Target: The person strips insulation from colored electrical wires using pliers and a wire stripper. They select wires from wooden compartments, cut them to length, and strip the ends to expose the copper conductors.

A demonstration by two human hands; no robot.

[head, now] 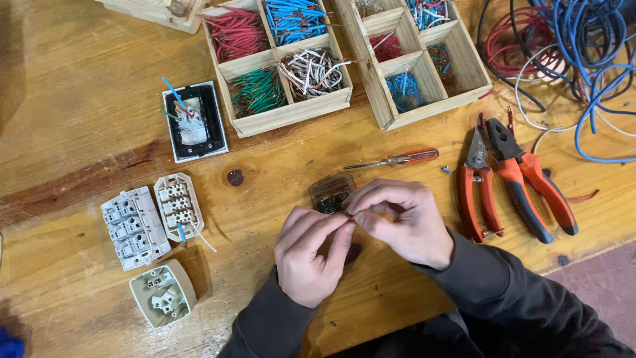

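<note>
Figure: wire preparation at my wooden workbench (pixel 79 79), seen from above, largest items first.

Two wooden compartment trays sit at twelve o'clock. The nearer tray (pixel 291 114) holds cut wire sorted by colour: red, blue, green and white. The second tray (pixel 457 63), toward one o'clock, holds smaller lots. Loose coils of blue, red and white cable (pixel 583 46) lie at two o'clock.

At three o'clock lie orange-handled combination pliers (pixel 530 179) and, just beside them, orange-handled side cutters (pixel 478 185), both closed. A small red-handled screwdriver (pixel 397 159) rests at one o'clock of my hands.

At ten o'clock lies a black-framed switch module (pixel 194 121), back up, with blue and red leads. At nine o'clock two white terminal inserts (pixel 136 227) (pixel 177 207) lie side by side, and a cream backbox (pixel 162 294) lies at eight o'clock.

My left hand (pixel 311 255) and right hand (pixel 404 222) meet at centre. Both thumb-and-forefinger tips are pinched on a short red wire (pixel 349 215), just above the table. A small smoky-clear terminal block (pixel 331 192) lies touching my knuckles at twelve o'clock.

To do this step well, I judge a firm, short pinch best. I keep the fingertips close together so the thin piece cannot buckle, and work over the bench so a dropped piece stays near.
</note>
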